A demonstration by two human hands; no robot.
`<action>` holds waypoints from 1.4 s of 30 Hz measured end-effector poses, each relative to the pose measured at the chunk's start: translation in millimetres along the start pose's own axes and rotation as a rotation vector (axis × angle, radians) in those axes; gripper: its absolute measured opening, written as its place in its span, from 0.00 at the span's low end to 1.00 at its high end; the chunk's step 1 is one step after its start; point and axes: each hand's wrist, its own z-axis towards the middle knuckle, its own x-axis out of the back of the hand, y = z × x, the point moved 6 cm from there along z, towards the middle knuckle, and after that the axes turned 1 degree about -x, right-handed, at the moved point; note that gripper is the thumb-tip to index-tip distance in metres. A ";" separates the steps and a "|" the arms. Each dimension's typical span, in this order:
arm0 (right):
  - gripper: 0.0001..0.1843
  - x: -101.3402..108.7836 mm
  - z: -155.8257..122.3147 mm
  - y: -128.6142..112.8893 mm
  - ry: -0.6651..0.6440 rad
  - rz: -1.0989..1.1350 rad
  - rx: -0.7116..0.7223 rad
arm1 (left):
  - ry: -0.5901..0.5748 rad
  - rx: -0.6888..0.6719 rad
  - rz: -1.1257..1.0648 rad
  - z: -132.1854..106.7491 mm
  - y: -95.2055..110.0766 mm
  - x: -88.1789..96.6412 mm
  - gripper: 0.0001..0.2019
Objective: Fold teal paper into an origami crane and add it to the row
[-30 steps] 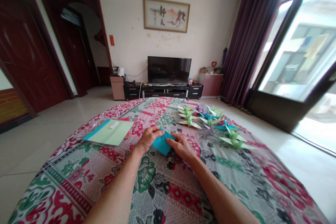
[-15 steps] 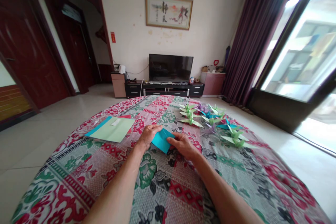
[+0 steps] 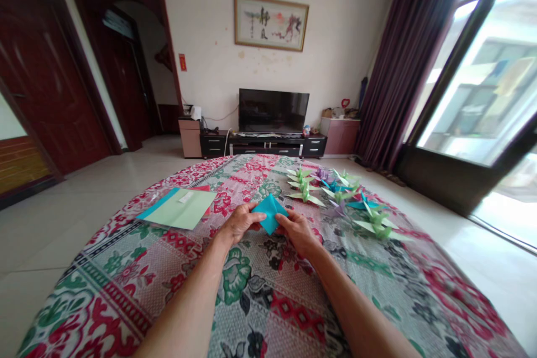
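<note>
A blue sheet of origami paper (image 3: 269, 213), folded into a small diamond with a crease line at its upper part, is held up between both hands over the table. My left hand (image 3: 242, 224) pinches its left corner, thumb on top. On the opposite corner, my right hand (image 3: 296, 229) grips it the same way, with the fingers partly hidden underneath. To the right stand several folded paper cranes, among them a green crane (image 3: 305, 196), a blue crane (image 3: 363, 201) and a purple crane (image 3: 337, 208).
A stack of coloured paper (image 3: 184, 210), light green on top with blue and red below, lies at the left with a small white piece on it. The patterned tablecloth (image 3: 268, 296) covers the round table. Beyond are a television (image 3: 273, 112) and a low cabinet (image 3: 314, 146).
The blue paper has turned from a slanted rectangle-like shape to an upright diamond and sits slightly higher. Both hands have shifted to its side corners.
</note>
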 end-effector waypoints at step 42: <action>0.16 5.7 -1.8 -13.0 0.140 -0.061 0.153 | 0.147 -0.153 0.094 -1.4 18.1 0.2 0.14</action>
